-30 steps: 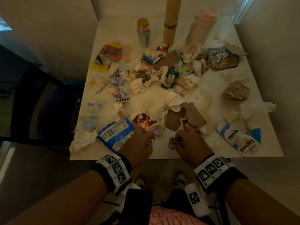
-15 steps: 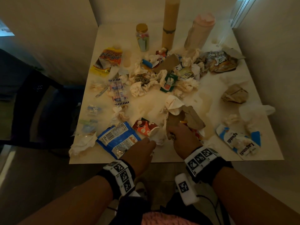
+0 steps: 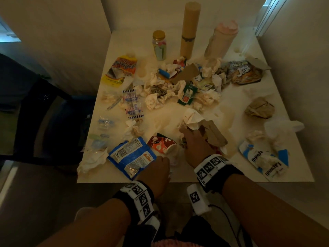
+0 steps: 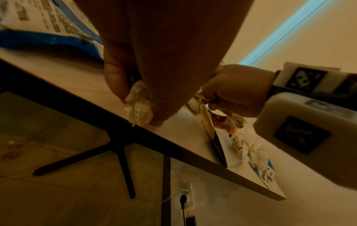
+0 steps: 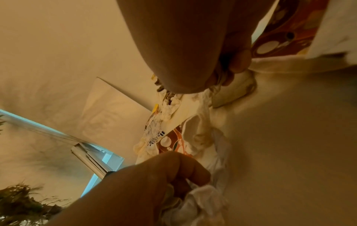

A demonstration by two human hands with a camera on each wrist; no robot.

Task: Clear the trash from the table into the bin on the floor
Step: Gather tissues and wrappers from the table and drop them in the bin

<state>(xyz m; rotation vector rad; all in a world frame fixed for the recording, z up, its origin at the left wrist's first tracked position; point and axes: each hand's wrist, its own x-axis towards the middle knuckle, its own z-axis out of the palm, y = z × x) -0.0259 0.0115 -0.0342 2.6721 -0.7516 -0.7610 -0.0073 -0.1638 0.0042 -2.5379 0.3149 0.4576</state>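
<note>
The left hand (image 3: 156,171) is positioned at the near edge of the table (image 3: 240,106), with its fingers curled around a crumpled white tissue (image 4: 139,105); the left wrist view shows the tissue gripped between thumb and fingertips directly above the table edge. The right hand (image 3: 196,146) is positioned farther in, at the near centre of the table, with its fingers closed on a small crumpled wad (image 3: 183,142) and its fingertips against a pile of brown paper (image 3: 212,133) and a white napkin (image 3: 193,119). A blue snack bag (image 3: 131,156) lies flat just beside the left hand, and a red patterned carton (image 3: 161,142) lies between the two hands. Loose trash covers the table: crumpled tissues in the centre, a blue-and-white carton (image 3: 265,161) at the near right, a crumpled brown bag (image 3: 260,108) at the right edge, and an orange chip bag (image 3: 243,72) at the far right. A jar with a gold lid (image 3: 159,45), a tall tan cylinder (image 3: 189,29) and a pink-capped bottle (image 3: 221,39) stand upright at the far edge. The bin is not visible in any view.
</note>
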